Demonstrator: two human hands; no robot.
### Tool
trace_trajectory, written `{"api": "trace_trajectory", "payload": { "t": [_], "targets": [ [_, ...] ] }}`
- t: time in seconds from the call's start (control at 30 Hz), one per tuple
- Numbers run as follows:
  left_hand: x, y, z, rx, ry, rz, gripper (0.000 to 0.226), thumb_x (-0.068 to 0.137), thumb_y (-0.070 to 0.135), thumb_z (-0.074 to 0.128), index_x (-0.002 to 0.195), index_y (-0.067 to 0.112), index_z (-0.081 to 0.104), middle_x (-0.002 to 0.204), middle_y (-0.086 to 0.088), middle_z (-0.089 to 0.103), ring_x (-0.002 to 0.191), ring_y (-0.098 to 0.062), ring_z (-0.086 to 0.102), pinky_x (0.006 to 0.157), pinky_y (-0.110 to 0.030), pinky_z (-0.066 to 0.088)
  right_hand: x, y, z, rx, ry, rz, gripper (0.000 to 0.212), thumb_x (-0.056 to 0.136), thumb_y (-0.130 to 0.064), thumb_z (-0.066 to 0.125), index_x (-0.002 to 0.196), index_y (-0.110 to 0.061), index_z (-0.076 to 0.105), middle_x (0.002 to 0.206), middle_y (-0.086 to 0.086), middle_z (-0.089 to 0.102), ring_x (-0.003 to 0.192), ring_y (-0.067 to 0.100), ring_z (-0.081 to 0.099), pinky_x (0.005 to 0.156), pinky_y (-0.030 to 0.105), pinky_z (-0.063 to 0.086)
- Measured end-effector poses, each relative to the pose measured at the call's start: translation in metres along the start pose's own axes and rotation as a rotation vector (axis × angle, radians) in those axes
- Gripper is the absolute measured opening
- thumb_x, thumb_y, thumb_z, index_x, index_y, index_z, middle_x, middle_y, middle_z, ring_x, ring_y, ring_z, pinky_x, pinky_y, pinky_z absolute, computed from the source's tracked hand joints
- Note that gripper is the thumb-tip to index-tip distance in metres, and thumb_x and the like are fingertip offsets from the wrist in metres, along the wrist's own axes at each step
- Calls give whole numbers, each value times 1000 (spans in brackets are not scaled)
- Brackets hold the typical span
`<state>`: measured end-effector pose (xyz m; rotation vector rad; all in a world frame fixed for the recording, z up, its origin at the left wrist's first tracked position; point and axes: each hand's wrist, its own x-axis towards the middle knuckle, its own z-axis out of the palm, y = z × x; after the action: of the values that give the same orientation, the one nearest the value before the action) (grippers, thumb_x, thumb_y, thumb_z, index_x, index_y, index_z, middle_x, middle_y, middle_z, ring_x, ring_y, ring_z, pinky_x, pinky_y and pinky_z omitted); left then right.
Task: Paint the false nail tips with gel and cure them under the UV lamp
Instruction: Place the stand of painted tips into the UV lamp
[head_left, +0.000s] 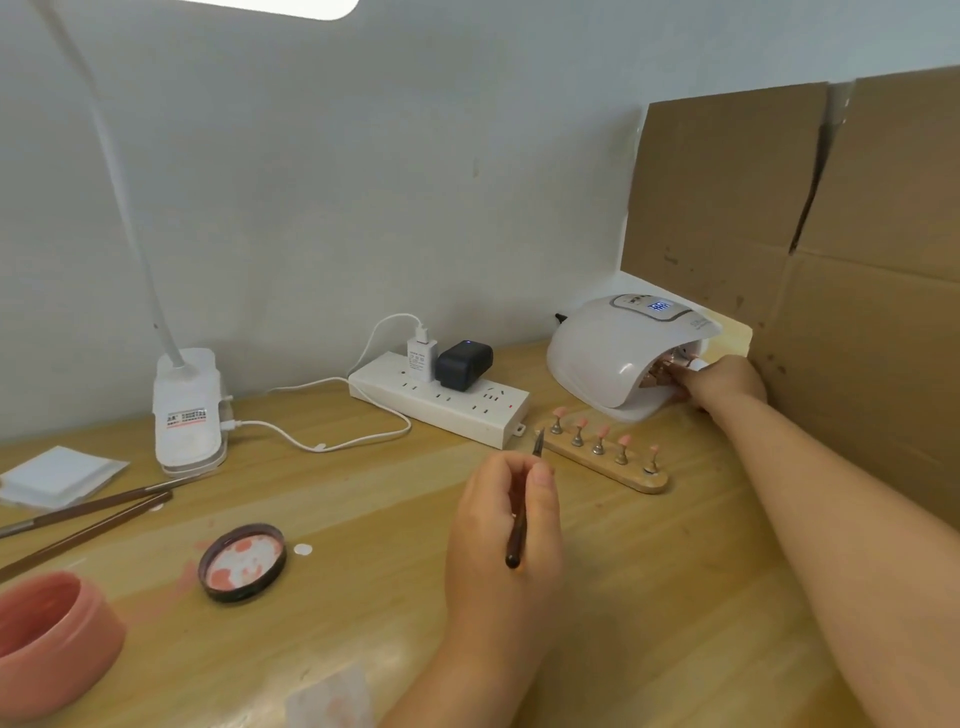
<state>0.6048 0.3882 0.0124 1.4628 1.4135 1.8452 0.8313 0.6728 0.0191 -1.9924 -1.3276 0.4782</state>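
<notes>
Left hand (506, 519) grips brush (521, 512), parked mid-table | right hand (719, 382) holds something inside UV lamp (621, 353), far-right edge, probably tips curing; grip unclear | painted tips (602, 432) wait on wooden stand (605, 460) beside lamp

No legible text or labels.

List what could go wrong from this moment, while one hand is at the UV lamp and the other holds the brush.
1. The left hand holds the brush with its tip close to the nail stand; a drift might smear the pink tips.
2. The right hand works at the UV lamp mouth, right behind the stand; pulling back, the forearm could knock it.
3. The open gel lid and pink jar sit uncovered and may catch dust.
</notes>
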Motion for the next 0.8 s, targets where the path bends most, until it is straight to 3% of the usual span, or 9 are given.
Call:
{"api": "trace_trajectory", "payload": {
  "t": [0.07,0.2,0.27,0.37,0.5,0.7,0.8],
  "targets": [
    [0,0,0,-4,5,-6,23,90,41,43,79,25,57,67,4,54,68,-12,51,61,-26,40,-6,4,-3,-11,17,-52,53,76,-59,68,73,-6,64,74,12,65,60,25,55,48,27,34],
    [1,1,0,-1,3,-5,23,90,40,44,79,26,57,70,3,56,71,-14,53,63,-27,41,-31,13,-18,-50,104,-138,58,75,-54,73,49,-11,42,48,5,44,45,23,42,44,28,23],
    [1,1,0,2,-4,-8,23,90,41,44,79,26,57,69,2,56,71,-14,53,63,-27,41,-47,19,-28,-87,152,-188,62,75,-55,73,46,-10,41,44,5,39,43,24,38,45,29,21],
    [1,1,-1,2,-13,-15,22,90,40,44,79,25,56,67,3,53,66,-11,50,61,-27,40,-64,30,-43,-140,226,-214,61,73,-61,71,55,-5,55,51,10,49,50,29,49,44,28,23],
    [1,-1,0,16,-16,-15,22,89,41,44,80,26,56,67,8,50,64,-11,47,59,-26,38,-78,36,-47,-254,277,-173,53,75,-52,71,84,-2,61,81,17,64,77,37,63,54,30,37],
    [1,-1,1,-14,-27,-21,19,90,39,46,79,27,55,61,13,43,55,-9,38,56,-25,31,-87,37,-36,-265,242,-93,56,71,-60,72,82,-8,53,87,14,65,82,34,63,57,31,40],
    [1,-2,2,-10,-38,-19,19,89,39,46,80,26,56,63,13,44,56,-10,39,57,-26,32,-84,26,-35,-324,92,-87,62,64,-73,69,71,-14,55,75,5,63,72,27,61,52,28,39]
  ]
}}
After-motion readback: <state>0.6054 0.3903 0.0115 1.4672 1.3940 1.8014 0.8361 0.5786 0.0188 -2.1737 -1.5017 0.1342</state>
